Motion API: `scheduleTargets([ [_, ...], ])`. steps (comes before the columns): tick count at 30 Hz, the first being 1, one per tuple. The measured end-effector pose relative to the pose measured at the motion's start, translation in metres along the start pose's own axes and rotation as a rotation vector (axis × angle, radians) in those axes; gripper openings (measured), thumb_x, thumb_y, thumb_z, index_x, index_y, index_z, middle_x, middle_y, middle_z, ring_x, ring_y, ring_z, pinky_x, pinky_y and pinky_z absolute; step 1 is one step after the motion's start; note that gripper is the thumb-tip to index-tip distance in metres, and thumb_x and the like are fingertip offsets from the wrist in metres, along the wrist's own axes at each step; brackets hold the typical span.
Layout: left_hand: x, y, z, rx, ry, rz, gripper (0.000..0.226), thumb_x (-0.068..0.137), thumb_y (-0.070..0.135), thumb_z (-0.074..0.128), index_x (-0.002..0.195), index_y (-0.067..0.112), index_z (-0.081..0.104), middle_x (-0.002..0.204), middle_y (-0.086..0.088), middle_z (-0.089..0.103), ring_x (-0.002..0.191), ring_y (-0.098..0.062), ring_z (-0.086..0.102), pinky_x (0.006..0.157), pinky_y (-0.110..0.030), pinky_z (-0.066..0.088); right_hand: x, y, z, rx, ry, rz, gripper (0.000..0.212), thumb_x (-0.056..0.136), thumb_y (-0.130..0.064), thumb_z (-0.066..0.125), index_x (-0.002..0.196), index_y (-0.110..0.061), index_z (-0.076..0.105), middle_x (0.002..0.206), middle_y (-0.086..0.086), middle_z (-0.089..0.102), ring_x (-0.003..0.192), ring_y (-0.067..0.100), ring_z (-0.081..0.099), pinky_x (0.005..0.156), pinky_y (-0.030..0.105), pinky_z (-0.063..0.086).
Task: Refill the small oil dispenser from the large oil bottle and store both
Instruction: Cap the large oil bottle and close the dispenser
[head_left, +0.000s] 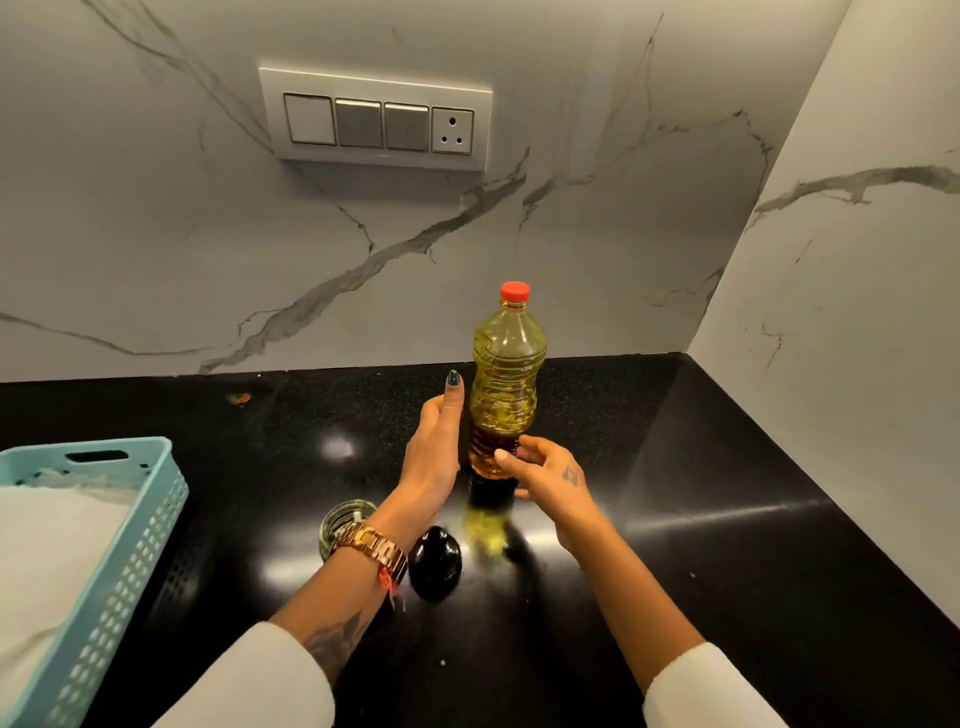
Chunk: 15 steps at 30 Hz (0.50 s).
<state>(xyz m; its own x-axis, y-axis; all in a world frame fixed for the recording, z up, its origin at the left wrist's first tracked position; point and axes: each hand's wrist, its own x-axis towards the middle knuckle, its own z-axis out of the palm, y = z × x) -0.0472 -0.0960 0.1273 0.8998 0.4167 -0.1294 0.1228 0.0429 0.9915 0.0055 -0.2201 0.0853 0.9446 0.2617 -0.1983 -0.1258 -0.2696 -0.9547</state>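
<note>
The large oil bottle (508, 384), clear plastic with yellow oil and a red cap, stands upright on the black counter (727, 519). My left hand (434, 452) wraps its left side, thumb pointing up, fingers hidden behind it. My right hand (545, 478) holds the bottle's lower part between thumb and fingertips. The small glass oil dispenser (340, 525) stands uncapped just under my left wrist, partly hidden by it. Its black cap (435, 562) lies on the counter to the right of it.
A light blue perforated basket (130, 545) holding white cloth sits at the counter's left edge. Marble walls close the back and right sides. A switch panel (379, 122) is mounted on the back wall.
</note>
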Motion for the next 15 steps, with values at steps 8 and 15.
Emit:
scheduleTargets([
  [8, -0.058, 0.003, -0.071, 0.221, 0.107, 0.333, 0.063, 0.077, 0.07, 0.041, 0.125, 0.029, 0.048, 0.126, 0.01, 0.051, 0.116, -0.006, 0.048, 0.095, -0.021, 0.04, -0.054, 0.004, 0.047, -0.411, -0.158, -0.241, 0.063, 0.076, -0.034, 0.073, 0.132, -0.023, 0.046, 0.129, -0.001, 0.05, 0.117, 0.014, 0.049, 0.097, 0.028, 0.042],
  [15, -0.066, -0.063, -0.115, 0.46, 0.117, 0.213, 0.092, 0.057, 0.07, 0.065, 0.136, 0.033, 0.034, 0.143, 0.004, 0.039, 0.124, -0.005, 0.034, 0.102, -0.026, 0.033, -0.051, 0.023, 0.082, -1.059, -0.228, -0.282, 0.069, 0.075, -0.036, 0.071, 0.134, -0.027, 0.037, 0.134, 0.005, 0.043, 0.122, 0.025, 0.043, 0.095, 0.036, 0.043],
])
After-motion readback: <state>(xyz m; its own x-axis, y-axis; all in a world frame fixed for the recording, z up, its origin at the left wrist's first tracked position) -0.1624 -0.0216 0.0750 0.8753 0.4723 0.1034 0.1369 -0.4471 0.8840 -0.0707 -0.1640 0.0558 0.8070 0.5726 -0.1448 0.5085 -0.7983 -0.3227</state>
